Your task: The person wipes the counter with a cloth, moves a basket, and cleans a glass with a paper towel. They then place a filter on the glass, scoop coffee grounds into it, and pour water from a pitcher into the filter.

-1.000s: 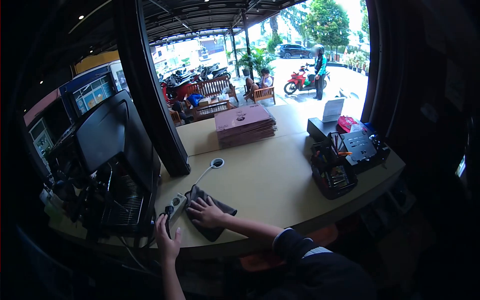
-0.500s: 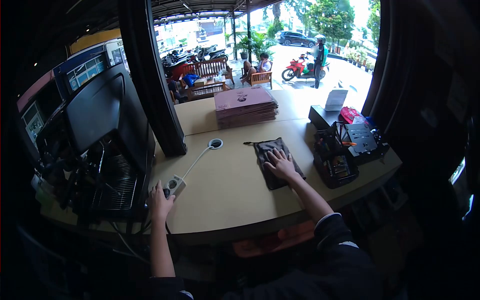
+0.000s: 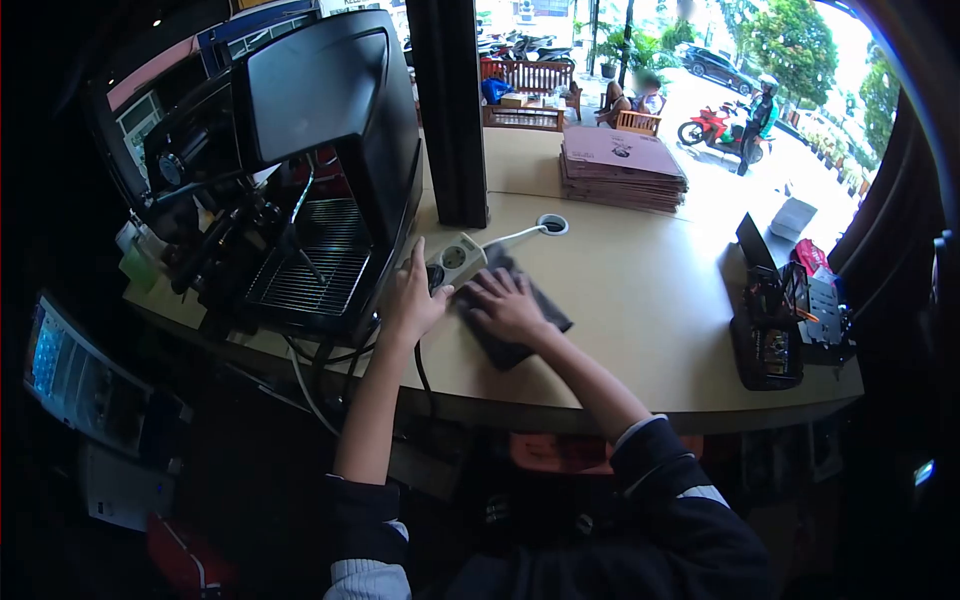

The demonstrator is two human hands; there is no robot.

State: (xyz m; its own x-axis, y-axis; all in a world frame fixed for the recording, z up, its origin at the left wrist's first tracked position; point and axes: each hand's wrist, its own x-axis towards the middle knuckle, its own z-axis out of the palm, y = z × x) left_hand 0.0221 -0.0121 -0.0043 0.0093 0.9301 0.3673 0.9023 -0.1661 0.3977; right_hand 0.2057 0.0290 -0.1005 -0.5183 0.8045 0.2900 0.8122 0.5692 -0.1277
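Note:
My left hand [image 3: 412,302] is at the near end of a white power strip [image 3: 464,256], fingers and thumb curled around that end beside a black plug [image 3: 435,277]. My right hand [image 3: 510,306] lies flat with fingers spread on a dark grey cloth [image 3: 497,346]. This cloth rests on the light wooden counter [image 3: 640,330], its upper left part right by the power strip. A white cable leads from the strip to a round cable hole [image 3: 552,225] in the counter.
A black espresso machine [image 3: 320,100] stands left of my left hand, with cables hanging below it. Behind are a dark post [image 3: 449,120] and a stack of pink flat boxes [image 3: 622,165]. A black organizer [image 3: 768,340] sits at the right end. Outside, a person stands by a red motorbike [image 3: 712,128].
The view has turned left. My right hand has slid the cloth leftward across the counter, up to the power strip. My left hand stays at the strip's end.

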